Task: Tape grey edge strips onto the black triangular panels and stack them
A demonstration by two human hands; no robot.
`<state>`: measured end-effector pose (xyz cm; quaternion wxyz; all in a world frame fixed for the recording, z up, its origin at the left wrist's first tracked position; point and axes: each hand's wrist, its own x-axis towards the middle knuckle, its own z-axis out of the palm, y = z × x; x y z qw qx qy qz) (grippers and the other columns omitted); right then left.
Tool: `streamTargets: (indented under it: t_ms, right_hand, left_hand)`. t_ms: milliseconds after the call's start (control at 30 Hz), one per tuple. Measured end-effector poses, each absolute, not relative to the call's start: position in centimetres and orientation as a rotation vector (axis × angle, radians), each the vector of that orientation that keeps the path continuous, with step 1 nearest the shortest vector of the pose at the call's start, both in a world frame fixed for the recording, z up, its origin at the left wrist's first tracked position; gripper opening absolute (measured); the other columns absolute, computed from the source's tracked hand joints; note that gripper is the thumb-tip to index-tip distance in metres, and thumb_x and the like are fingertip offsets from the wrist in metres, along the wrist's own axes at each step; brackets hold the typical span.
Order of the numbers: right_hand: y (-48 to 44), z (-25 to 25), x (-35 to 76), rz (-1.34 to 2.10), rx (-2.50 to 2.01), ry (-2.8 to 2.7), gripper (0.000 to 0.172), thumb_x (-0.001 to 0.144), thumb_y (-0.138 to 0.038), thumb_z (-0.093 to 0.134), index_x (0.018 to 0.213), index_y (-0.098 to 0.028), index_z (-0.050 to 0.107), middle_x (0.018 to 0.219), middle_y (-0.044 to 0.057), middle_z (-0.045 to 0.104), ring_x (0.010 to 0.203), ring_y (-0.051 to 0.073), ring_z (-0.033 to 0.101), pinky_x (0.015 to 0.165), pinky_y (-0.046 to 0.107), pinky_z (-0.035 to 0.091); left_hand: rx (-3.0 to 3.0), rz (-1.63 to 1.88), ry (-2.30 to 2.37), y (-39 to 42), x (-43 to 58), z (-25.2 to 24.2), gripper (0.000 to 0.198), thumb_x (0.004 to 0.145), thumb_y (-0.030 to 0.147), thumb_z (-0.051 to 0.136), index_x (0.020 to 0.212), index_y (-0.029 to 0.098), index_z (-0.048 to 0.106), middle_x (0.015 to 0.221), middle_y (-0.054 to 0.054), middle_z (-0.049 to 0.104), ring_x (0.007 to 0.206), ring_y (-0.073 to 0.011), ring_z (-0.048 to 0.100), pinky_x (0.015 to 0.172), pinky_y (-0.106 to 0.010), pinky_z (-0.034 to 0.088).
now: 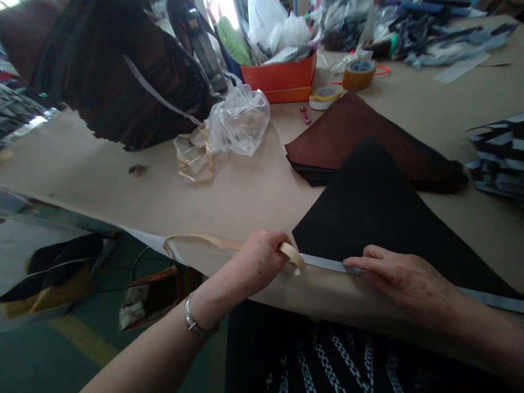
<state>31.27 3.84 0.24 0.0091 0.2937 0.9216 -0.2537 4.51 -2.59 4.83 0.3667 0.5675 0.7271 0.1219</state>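
My left hand (262, 256) is closed around a narrow beige strip (208, 239), maybe tape backing. One end curls out past the fingers, while the rest trails left along the table edge. Just beyond that curl, a pale whitish band (323, 262) runs along the near edge of a black sheet (368, 213), which looks like fabric or leather. On this band lies my right hand (397, 273), its index finger stretched out and pressing down near the sheet's left corner. My right wrist hides part of the band.
Behind the black sheet lies a stack of brown and black pieces (347, 131). A red box (280, 82), tape rolls (359, 75) and a crumpled plastic bag (241, 117) stand farther back. A large dark stack (123, 76) fills the back left. An open carton (147, 300) sits below the table edge.
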Motion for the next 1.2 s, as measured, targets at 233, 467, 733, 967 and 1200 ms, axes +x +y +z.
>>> streamTargets:
  t_ms: [233, 467, 733, 967, 1200]
  right_hand:
    - [3.8, -0.1, 31.4, -0.868, 0.944, 2.878, 0.039, 0.090, -0.019, 0.036, 0.116, -0.034, 0.061, 0.086, 0.001, 0.057, 0.060, 0.011, 0.057, 0.058, 0.024, 0.047]
    - [3.8, -0.2, 31.4, -0.877, 0.961, 2.911, 0.037, 0.092, -0.021, 0.036, 0.116, -0.032, 0.062, 0.086, 0.001, 0.058, 0.062, 0.012, 0.059, 0.059, 0.024, 0.048]
    - [3.8, 0.0, 31.4, -0.874, 0.979, 2.924, 0.036, 0.093, -0.023, 0.035, 0.117, -0.029, 0.062, 0.087, 0.002, 0.060, 0.066, 0.012, 0.061, 0.060, 0.025, 0.049]
    - [3.8, 0.0, 31.3, -0.842, 1.031, 2.966, 0.035, 0.092, -0.023, 0.039, 0.117, -0.027, 0.063, 0.093, 0.003, 0.065, 0.070, 0.013, 0.064, 0.063, 0.025, 0.051]
    - [3.7, -0.1, 31.3, -0.874, 1.042, 2.946, 0.036, 0.090, -0.020, 0.041, 0.120, -0.025, 0.060, 0.100, 0.003, 0.066, 0.077, 0.014, 0.066, 0.066, 0.026, 0.052]
  left_hand:
    - [1.609, 0.151, 1.936, -2.5, 4.0, 5.7, 0.015, 0.076, 0.020, 0.055, 0.074, 0.017, 0.069, 0.063, -0.004, 0.066, 0.062, -0.0152, 0.057, 0.058, -0.027, 0.039]
    - [1.088, 0.607, 1.357, -2.6, 4.1, 5.7, 0.019, 0.074, 0.018, 0.054, 0.091, 0.016, 0.063, 0.110, -0.008, 0.064, 0.071, -0.0125, 0.059, 0.057, -0.024, 0.050]
    - [0.979, 0.619, 1.232, -1.4, 3.5, 4.2, 0.016, 0.076, 0.029, 0.060, 0.072, 0.015, 0.053, 0.070, 0.000, 0.059, 0.058, -0.0080, 0.052, 0.055, -0.020, 0.043]
    - [1.533, 0.257, 1.732, -1.5, 2.6, 4.8, 0.021, 0.079, 0.034, 0.057, 0.069, 0.017, 0.057, 0.058, 0.004, 0.051, 0.054, -0.0091, 0.042, 0.050, -0.024, 0.028]
    - [1.738, -0.061, 1.958, -1.9, 3.8, 4.9, 0.022, 0.080, 0.036, 0.058, 0.072, 0.017, 0.064, 0.058, -0.001, 0.060, 0.052, -0.0118, 0.050, 0.049, -0.025, 0.029]
